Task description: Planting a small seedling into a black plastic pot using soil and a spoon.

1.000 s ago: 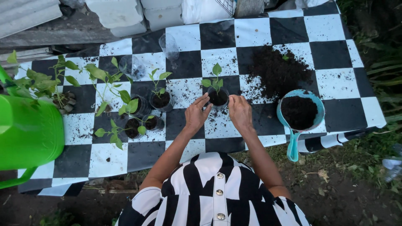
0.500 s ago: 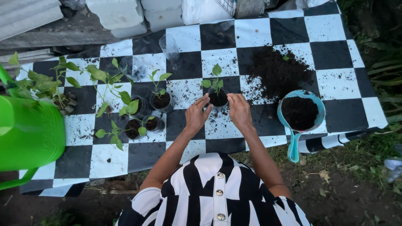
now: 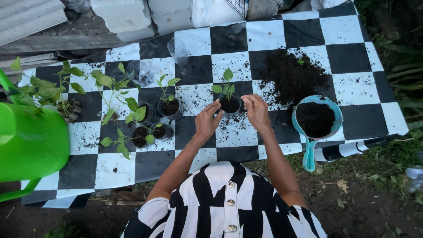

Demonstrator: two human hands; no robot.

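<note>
Seedling cup [image 3: 229, 104] sits mid-worktop [image 3: 264, 31] beside spilled soil [image 3: 293, 75]; both hands have barely shifted, left hand [image 3: 206, 122] and right hand [image 3: 256, 112] fingers apparently pressing its rim, grip unclear.

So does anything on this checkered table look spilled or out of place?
Yes. A loose heap of dark soil lies directly on the checkered cloth above the blue scoop, with crumbs scattered around the seedling cup. One empty clear cup lies tipped over.

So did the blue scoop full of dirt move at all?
No. The blue scoop sits at the same spot near the table's right front edge, just below the loose soil pile, as in the earlier pictures.
</note>
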